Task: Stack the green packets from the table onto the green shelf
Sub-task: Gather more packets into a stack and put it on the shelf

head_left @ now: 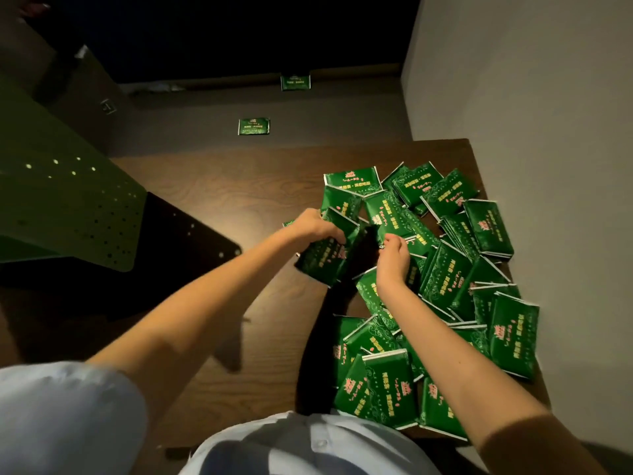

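Observation:
Several green packets (442,269) with pale lettering lie in a loose heap on the right half of the dark wooden table (239,186). My left hand (313,224) grips a small bunch of green packets (323,258) held just above the table at the heap's left edge. My right hand (394,260) rests on the heap beside that bunch, fingers curled over a packet; whether it grips one is unclear. The green shelf (65,200), a perforated green panel, juts in from the left above the table.
Two stray green packets lie on the floor beyond the table, one nearer (253,126) and one by the far wall (295,81). A pale wall (548,132) borders the table's right side. A black perforated plate (191,234) sits under the shelf.

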`<state>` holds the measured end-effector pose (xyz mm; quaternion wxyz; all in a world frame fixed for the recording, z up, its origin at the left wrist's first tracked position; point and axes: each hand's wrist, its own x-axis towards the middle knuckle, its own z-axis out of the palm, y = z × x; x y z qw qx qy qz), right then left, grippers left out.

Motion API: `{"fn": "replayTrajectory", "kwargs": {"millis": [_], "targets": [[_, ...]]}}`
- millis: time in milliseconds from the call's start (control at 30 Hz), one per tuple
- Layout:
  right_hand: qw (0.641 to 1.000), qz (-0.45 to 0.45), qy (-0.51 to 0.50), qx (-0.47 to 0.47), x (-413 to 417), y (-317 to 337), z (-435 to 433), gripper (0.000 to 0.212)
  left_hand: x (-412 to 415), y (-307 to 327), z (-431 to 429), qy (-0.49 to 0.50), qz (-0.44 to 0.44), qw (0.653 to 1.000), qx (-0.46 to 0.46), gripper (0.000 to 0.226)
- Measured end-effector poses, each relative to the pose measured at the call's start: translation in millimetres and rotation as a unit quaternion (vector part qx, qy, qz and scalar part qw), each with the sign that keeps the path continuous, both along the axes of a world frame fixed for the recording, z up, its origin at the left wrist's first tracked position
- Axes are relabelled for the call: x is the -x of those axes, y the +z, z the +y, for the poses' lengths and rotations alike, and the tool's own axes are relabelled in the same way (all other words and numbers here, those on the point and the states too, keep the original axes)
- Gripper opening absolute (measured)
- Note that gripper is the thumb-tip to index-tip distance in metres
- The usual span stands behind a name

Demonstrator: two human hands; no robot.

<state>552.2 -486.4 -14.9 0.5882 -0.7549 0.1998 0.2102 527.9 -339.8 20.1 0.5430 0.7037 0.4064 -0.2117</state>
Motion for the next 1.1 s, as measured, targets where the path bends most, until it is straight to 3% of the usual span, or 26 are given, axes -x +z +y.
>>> {"fn": "replayTrajectory", "kwargs": {"millis": [167, 267, 433, 533, 633, 733, 800, 867, 933, 1000, 1100], "targets": [[0.994, 0.062, 0.086, 0.031, 2, -7, 12, 0.036, -18, -19, 50, -0.128, 0.051, 0.981, -0.136, 0.046], [0.978, 0.114, 0.167, 0.047, 12, -10, 11, 0.036, -16, -45, 46, -0.199, 0.093, 0.966, -0.137, 0.059], [0.956, 0.222, 0.185, -0.054, 22, -19, 17, 0.038, -13, -49, 34, -0.252, 0.080, 0.945, -0.192, 0.080], [0.950, 0.258, 0.147, -0.096, 22, -24, 25, 0.038, -5, -51, 27, -0.245, 0.040, 0.960, -0.133, 0.095], [0.958, 0.237, 0.149, -0.054, 21, -25, 21, 0.030, 7, -50, 17, -0.149, 0.049, 0.986, -0.055, 0.093], [0.966, 0.057, 0.233, 0.098, 18, -22, 1, 0.030, 11, -48, 17, -0.135, 0.069, 0.988, -0.032, 0.057], [0.915, -0.099, 0.312, 0.235, 15, -21, -20, 0.029, 13, -37, 17, -0.118, 0.052, 0.992, 0.000, 0.039], [0.882, -0.142, 0.339, 0.295, 12, -25, -37, 0.029, 18, -24, 13, -0.077, 0.021, 0.991, 0.103, 0.025], [0.894, -0.113, 0.318, 0.296, 11, -31, -49, 0.030, 28, -11, 3, -0.058, 0.016, 0.966, 0.253, 0.016], [0.911, -0.066, 0.300, 0.275, 13, -34, -58, 0.028, 42, -11, -14, -0.112, 0.054, 0.929, 0.348, 0.023], [0.921, -0.044, 0.303, 0.241, 15, -35, -63, 0.025, 78, -24, -56, -0.235, 0.147, 0.895, 0.350, 0.025]]}}
